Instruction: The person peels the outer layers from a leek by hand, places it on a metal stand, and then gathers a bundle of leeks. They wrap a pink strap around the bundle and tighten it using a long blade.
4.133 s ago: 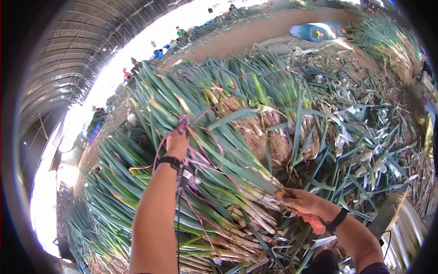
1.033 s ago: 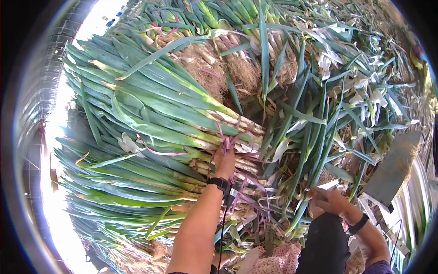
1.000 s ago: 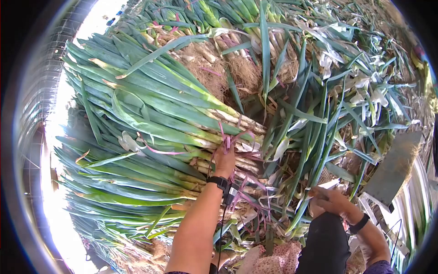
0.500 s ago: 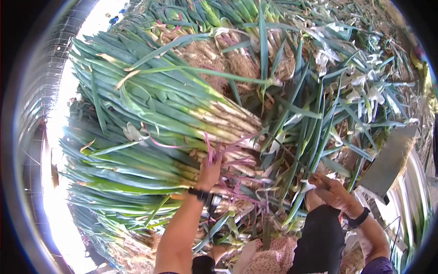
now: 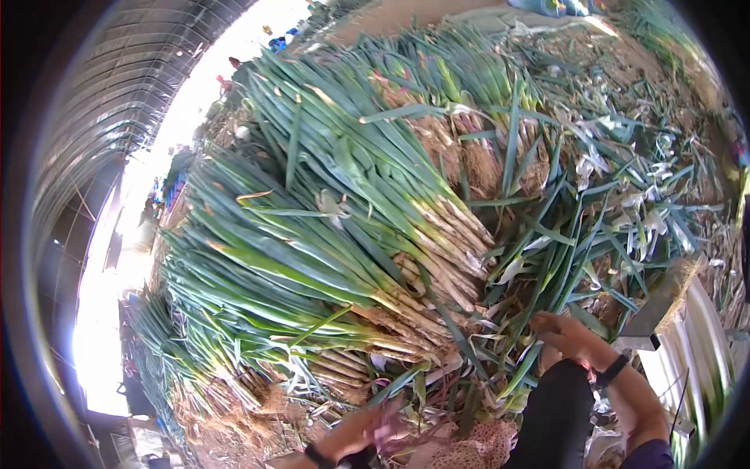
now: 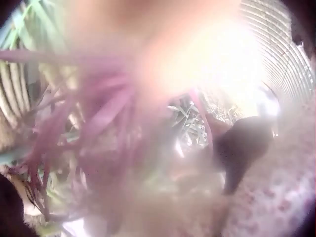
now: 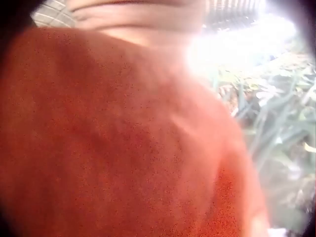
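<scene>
In the head view my left hand [image 5: 361,430], blurred, is low at the bottom, off the pile. It grips a bunch of pink plastic strips [image 6: 106,111], which hang across the left wrist view. My right hand [image 5: 574,338] lies by the dark-trousered knee [image 5: 551,410], its fingers bent. An orange-red cloth [image 7: 113,128] fills most of the right wrist view beneath that hand; only a small red bit shows in the head view. Long green onions [image 5: 375,195] lie fanned in a loose heap, white stems [image 5: 449,250] pointing toward my right hand.
Tied bundles with hairy roots [image 5: 480,168] stand behind the heap. Loose trimmed leaves [image 5: 625,211] litter the ground at right. A flat grey panel [image 5: 664,301] is beside white stalks [image 5: 691,359]. Speckled pink cloth [image 5: 484,445] lies at the bottom.
My left hand has swept from the onion stems down toward me, carrying the pink strips away from the heap. The right hand stays by the knee. The head view has tilted upward.
</scene>
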Available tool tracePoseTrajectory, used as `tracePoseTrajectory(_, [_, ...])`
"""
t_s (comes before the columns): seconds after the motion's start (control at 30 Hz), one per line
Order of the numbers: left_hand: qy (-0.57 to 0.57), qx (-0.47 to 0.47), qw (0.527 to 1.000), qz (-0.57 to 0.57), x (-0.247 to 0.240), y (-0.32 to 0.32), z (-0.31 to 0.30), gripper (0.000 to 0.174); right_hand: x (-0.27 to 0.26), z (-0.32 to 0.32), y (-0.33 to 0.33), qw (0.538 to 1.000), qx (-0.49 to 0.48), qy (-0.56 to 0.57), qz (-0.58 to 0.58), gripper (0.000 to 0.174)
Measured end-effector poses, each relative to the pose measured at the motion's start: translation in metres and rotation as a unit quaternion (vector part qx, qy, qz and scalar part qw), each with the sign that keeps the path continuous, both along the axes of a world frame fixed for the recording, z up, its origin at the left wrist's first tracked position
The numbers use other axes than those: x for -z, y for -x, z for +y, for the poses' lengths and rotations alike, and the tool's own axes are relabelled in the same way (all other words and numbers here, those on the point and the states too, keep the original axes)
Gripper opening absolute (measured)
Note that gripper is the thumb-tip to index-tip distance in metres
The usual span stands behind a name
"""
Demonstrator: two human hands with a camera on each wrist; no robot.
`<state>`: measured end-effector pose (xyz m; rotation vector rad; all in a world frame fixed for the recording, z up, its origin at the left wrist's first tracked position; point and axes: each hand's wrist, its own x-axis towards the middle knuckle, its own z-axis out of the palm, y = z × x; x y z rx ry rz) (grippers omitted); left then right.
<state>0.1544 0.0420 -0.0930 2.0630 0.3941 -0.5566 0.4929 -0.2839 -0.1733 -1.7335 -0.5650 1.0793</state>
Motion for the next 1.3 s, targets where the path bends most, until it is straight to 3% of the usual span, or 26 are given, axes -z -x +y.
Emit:
tracePoseTrajectory(0.1, [-0.182, -0.018, 0.978, -0.097, -0.037, -0.087, 0.011, 0.021, -0.046, 0.045, 0.0, 0.996, -0.032, -0.033, -0.073, 0.045])
tracePoseTrajectory(0.17, [-0.165, -0.052, 0.984, -0.052, -0.022, -0.113, 0.045, 0.026, -0.076, 0.077, -0.003, 0.995, -0.061, 0.014, -0.076, 0.041])
tracePoseTrajectory(0.27, [-0.054, -0.061, 0.983, -0.167, -0.023, -0.12, 0.046, 0.03, -0.092, 0.083, -0.013, 0.99, -0.053, 0.003, -0.129, 0.035])
tracePoseTrajectory(0.33, [-0.082, -0.011, 0.981, -0.176, -0.049, -0.101, 0.03, 0.032, -0.064, 0.067, -0.017, 0.983, -0.018, -0.057, -0.175, 0.033])
tracePoseTrajectory(0.37, [-0.093, 0.012, 0.979, -0.182, -0.061, -0.091, 0.02, 0.034, -0.076, 0.051, -0.012, 0.98, 0.008, 0.022, -0.198, 0.036])
tracePoseTrajectory(0.43, [0.139, -0.215, 0.959, -0.121, -0.055, -0.055, 0.001, 0.021, -0.074, 0.006, 0.003, 0.971, 0.077, 0.076, -0.214, 0.042])
tracePoseTrajectory(0.47, [0.013, -0.147, 0.986, -0.077, -0.063, -0.04, -0.001, 0.025, -0.066, -0.017, 0.017, 0.98, 0.116, 0.089, -0.134, 0.044])
tracePoseTrajectory(0.5, [-0.039, -0.111, 0.987, -0.11, -0.046, -0.017, 0.001, 0.03, -0.06, -0.034, 0.027, 0.983, 0.149, 0.095, -0.058, 0.046])
tracePoseTrajectory(0.57, [-0.026, -0.177, 0.977, -0.117, -0.019, 0.012, -0.003, 0.032, -0.056, -0.054, 0.038, 0.989, 0.129, 0.054, -0.042, 0.046])
tracePoseTrajectory(0.6, [-0.031, -0.181, 0.981, -0.066, -0.01, 0.019, 0.003, 0.034, -0.058, -0.055, 0.04, 0.992, 0.117, 0.034, -0.035, 0.046])
tracePoseTrajectory(0.67, [0.145, -0.28, 0.941, -0.125, -0.008, 0.002, 0.019, 0.035, -0.069, -0.032, 0.035, 0.995, 0.08, 0.014, -0.05, 0.045])
tracePoseTrajectory(0.77, [0.44, -0.31, 0.837, -0.101, -0.074, -0.078, 0.043, 0.038, -0.114, 0.037, 0.021, 0.998, 0.004, -0.042, -0.044, 0.042])
tracePoseTrajectory(0.8, [0.447, -0.348, 0.795, -0.219, -0.057, -0.094, 0.064, 0.035, -0.127, 0.065, 0.018, 0.998, -0.002, -0.055, -0.019, 0.04])
tracePoseTrajectory(0.83, [0.332, -0.321, 0.828, -0.318, -0.047, -0.113, 0.085, 0.031, -0.136, 0.087, 0.014, 0.997, -0.019, -0.045, 0.062, 0.039])
tracePoseTrajectory(0.87, [0.196, -0.309, 0.838, -0.404, -0.037, -0.131, 0.106, 0.028, -0.137, 0.116, 0.008, 0.997, -0.027, -0.058, 0.041, 0.038])
tracePoseTrajectory(0.93, [-0.093, -0.228, 0.876, -0.415, -0.049, -0.172, 0.143, 0.023, -0.123, 0.171, -0.006, 0.993, -0.054, -0.102, -0.005, 0.039])
tracePoseTrajectory(1.0, [-0.131, -0.256, 0.89, -0.353, -0.055, -0.207, 0.176, 0.021, -0.117, 0.223, -0.024, 0.989, -0.096, -0.105, -0.037, 0.041])
tracePoseTrajectory(1.1, [-0.204, -0.32, 0.874, -0.302, -0.066, -0.259, 0.201, 0.023, -0.115, 0.283, -0.025, 0.982, -0.161, -0.094, -0.039, 0.042])
tracePoseTrajectory(1.13, [-0.33, -0.25, 0.859, -0.302, -0.079, -0.277, 0.198, 0.025, -0.116, 0.299, -0.019, 0.978, -0.165, -0.11, -0.068, 0.042])
tracePoseTrajectory(1.23, [-0.438, -0.117, 0.794, -0.406, -0.058, -0.324, 0.245, 0.028, -0.069, 0.325, -0.014, 0.96, -0.194, -0.08, -0.187, 0.041])
tracePoseTrajectory(1.27, [-0.462, -0.112, 0.78, -0.407, -0.043, -0.334, 0.265, 0.03, -0.053, 0.324, -0.015, 0.967, -0.17, -0.14, -0.127, 0.041])
tracePoseTrajectory(1.3, [-0.466, -0.116, 0.796, -0.369, -0.035, -0.338, 0.287, 0.031, -0.033, 0.324, -0.016, 0.966, -0.141, -0.204, -0.077, 0.038])
